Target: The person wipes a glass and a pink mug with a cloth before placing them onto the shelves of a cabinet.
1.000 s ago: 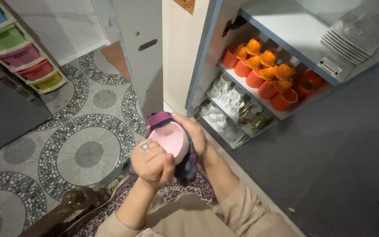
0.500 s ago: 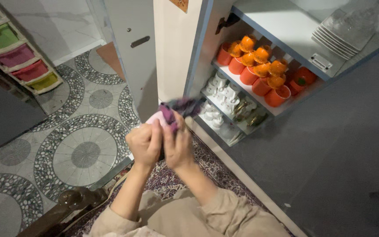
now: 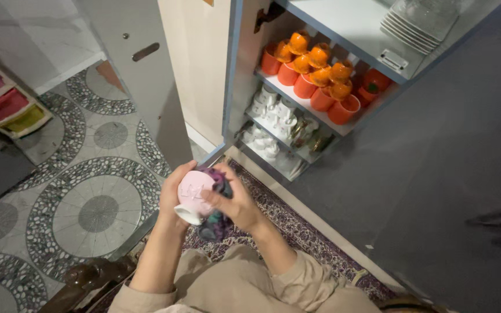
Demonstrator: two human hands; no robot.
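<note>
At the centre of the frame, your left hand (image 3: 176, 197) was wrapped around a pink cup (image 3: 193, 196), fingers curled over its far side so that its base pointed toward the lower left. Your right hand (image 3: 234, 200) was closed on a dark purple cloth (image 3: 217, 223), pressing it against the cup's mouth, with a fold hanging below your palm. Both hands were held in the air above the edge of a patterned rug (image 3: 297, 232), touching nothing else.

The cup looked like glazed ceramic or hard plastic; you could not tell which from this view. Either way it would likely be light, stiff and smooth, apt to slip under a soft cloth and to chip if dropped on the pebble-patterned floor (image 3: 97, 211) at the left. The safest hold seemed to be around its body, as you had it, rather than by the narrow foot. The cloth was limp and would bunch wherever pinched.

At the upper right, an open cabinet (image 3: 236, 69) held orange cups (image 3: 314, 72) on one shelf, white cups (image 3: 273, 113) on the shelf below, and stacked plates (image 3: 416, 20) on top.
</note>
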